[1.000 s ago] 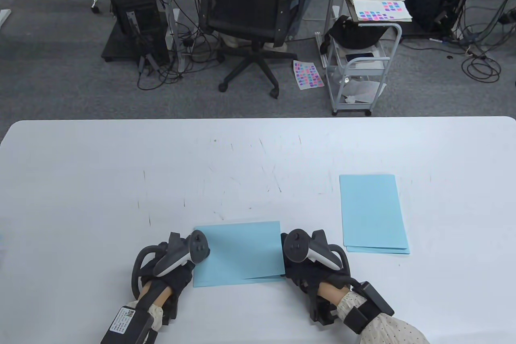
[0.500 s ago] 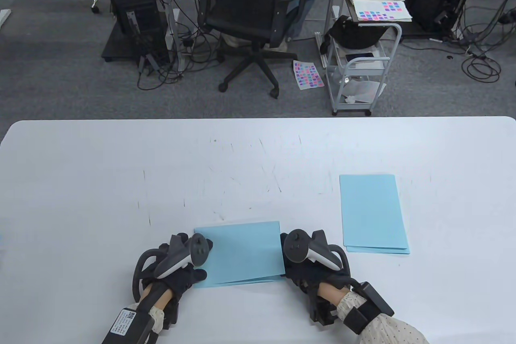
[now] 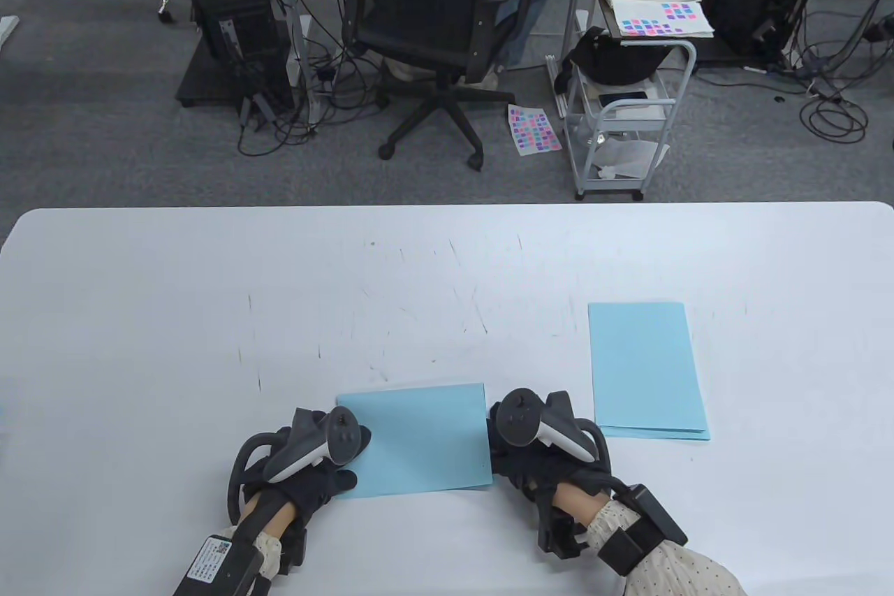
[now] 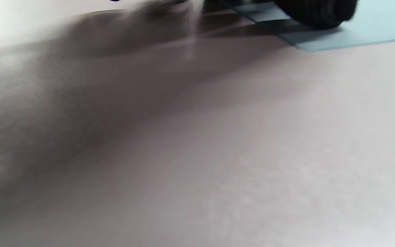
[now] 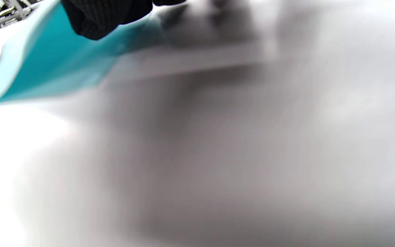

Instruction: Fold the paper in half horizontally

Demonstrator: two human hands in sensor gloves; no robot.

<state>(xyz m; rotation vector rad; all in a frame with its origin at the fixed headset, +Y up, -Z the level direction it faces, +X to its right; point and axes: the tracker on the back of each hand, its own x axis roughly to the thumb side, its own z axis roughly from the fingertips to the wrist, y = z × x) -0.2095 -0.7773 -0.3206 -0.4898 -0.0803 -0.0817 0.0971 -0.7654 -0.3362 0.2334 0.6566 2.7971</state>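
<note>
Room: grey carpet behind your table, with an office chair (image 3: 433, 30), a white cart (image 3: 628, 114) carrying papers, a computer tower (image 3: 234, 30) and loose cables on the floor.
Table: white top (image 3: 447, 274), marked with faint scratches near its middle; your hands come in at the near edge.
Paper: your light blue sheet (image 3: 419, 439) lies folded and flat on the table near the front edge, between your two hands. Its layers line up closely along the near edge.
Left hand: your left hand (image 3: 307, 463) sits at the sheet's left side, near its front left corner. In the left wrist view a gloved fingertip (image 4: 317, 12) presses down on the paper near its edge. Your fingers look fairly straight, pressing rather than gripping.
Right hand: your right hand (image 3: 534, 456) sits at the sheet's right edge. In the right wrist view a gloved fingertip (image 5: 105, 15) rests on the blue paper, whose edge curves up beside it. The tracker hides your fingers from above, so you cannot tell whether they pinch the edge or only press it.
Stack: more blue sheets (image 3: 646, 369) lie in a small pile to the right, well apart from your folded sheet and just beyond your right hand.
</note>
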